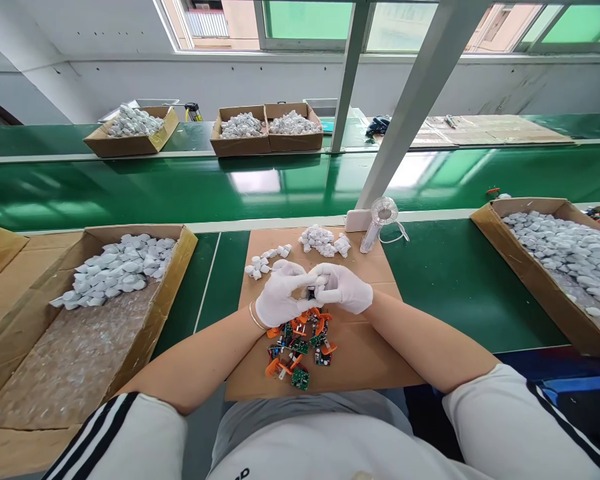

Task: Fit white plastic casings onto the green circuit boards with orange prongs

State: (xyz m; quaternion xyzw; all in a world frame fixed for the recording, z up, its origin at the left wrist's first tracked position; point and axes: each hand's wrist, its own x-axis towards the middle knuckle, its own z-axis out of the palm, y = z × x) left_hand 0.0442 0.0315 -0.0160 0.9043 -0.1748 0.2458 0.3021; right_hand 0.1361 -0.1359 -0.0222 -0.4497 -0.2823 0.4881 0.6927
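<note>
My left hand [284,295] and my right hand [344,288], both in white gloves, meet over the middle of a cardboard sheet [370,347]. Their fingers are closed together around a small part [311,292] with a dark face; the fingers cover most of it, so its exact kind is hidden. Just below the hands lies a pile of green circuit boards [300,345] with orange pieces attached. Beyond my fingers sit a cluster of small white plastic housings [318,240] and a looser group of similar white pieces [260,265].
A clear handheld fan [380,220] stands at the sheet's back right. Cardboard boxes of white pieces flank me, one at left [173,293] and one at right [525,280]. More filled boxes [240,147] stand beyond the green conveyor belt [180,193]. A slanted post [420,87] rises ahead.
</note>
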